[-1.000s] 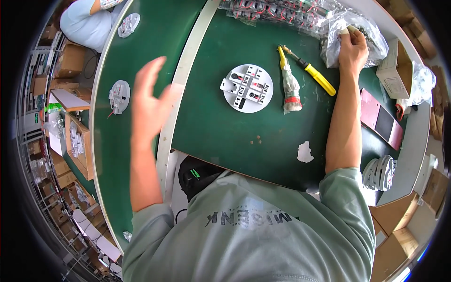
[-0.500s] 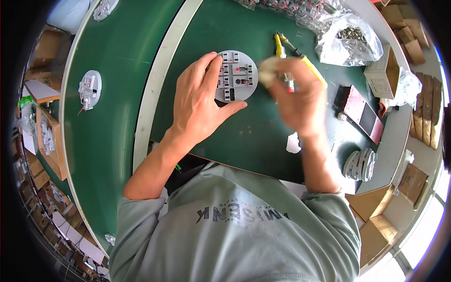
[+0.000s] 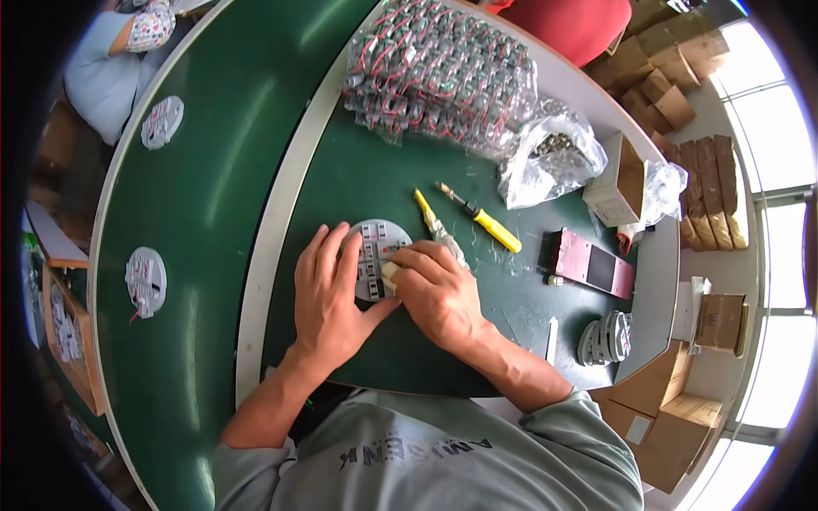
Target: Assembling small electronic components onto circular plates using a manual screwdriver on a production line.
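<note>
A round light-grey plastic plate (image 3: 383,231) with small raised dark and white blocks lies on the green bench in front of me. My left hand (image 3: 328,285) grips its left edge, with the fingers along the rim and the thumb at the near side. In the curled fingers of my right hand (image 3: 439,294) is a pale cream wad (image 3: 389,274), pressed against the plate's right part. That hand hides much of the plate's right side. Just beyond it lies a yellow-tipped tool (image 3: 423,206), its lower part wrapped in clear film.
A yellow-handled screwdriver (image 3: 490,226), a pink box (image 3: 592,266) and stacked grey discs (image 3: 607,338) lie to the right. Bagged wired parts (image 3: 439,72) and a bag of metal pieces (image 3: 554,157) sit at the back. Left, a green belt (image 3: 213,255) carries similar plates.
My right hand has come left and down onto the plate with the cream wad. My left hand stays on the plate's edge. The view has shifted, showing more of the bench's far end.
</note>
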`<state>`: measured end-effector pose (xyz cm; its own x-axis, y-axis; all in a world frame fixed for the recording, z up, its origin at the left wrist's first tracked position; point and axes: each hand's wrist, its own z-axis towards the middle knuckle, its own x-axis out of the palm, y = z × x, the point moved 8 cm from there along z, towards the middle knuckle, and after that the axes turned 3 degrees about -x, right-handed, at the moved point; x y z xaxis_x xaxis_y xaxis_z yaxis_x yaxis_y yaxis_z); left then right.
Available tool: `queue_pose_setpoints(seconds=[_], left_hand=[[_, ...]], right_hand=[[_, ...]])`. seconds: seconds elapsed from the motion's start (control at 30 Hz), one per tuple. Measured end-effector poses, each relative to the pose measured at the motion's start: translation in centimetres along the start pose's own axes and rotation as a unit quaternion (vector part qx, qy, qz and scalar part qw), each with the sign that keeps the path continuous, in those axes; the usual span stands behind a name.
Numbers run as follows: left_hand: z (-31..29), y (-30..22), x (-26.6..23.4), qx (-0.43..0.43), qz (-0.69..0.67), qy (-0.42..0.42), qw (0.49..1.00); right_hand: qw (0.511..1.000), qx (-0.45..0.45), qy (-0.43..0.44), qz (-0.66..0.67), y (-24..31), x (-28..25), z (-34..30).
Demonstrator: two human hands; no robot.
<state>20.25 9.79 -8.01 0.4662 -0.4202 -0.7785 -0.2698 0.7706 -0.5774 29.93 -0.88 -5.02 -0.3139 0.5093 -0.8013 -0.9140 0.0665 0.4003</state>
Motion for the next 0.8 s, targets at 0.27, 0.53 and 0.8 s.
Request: queue_pose_setpoints(seconds=[0.27,0.53,0.8], left_hand=[[0.0,0.8,0.8,0.003,-0.009,0.039,0.999],[0.6,0.7,0.7,0.018,-0.029,0.037,0.999],[1.3,1.0,0.6,0.018,-0.03,0.041,0.999]], right_hand=[[0.998,0.058,-0.034,0.01,-4.4,-6.4,9.8],[1.0,0.02,-0.018,0.003,-13.7,-5.5,20.5],[0.998,0.054,0.039,0.011,-15.0,-5.5,21.7]])
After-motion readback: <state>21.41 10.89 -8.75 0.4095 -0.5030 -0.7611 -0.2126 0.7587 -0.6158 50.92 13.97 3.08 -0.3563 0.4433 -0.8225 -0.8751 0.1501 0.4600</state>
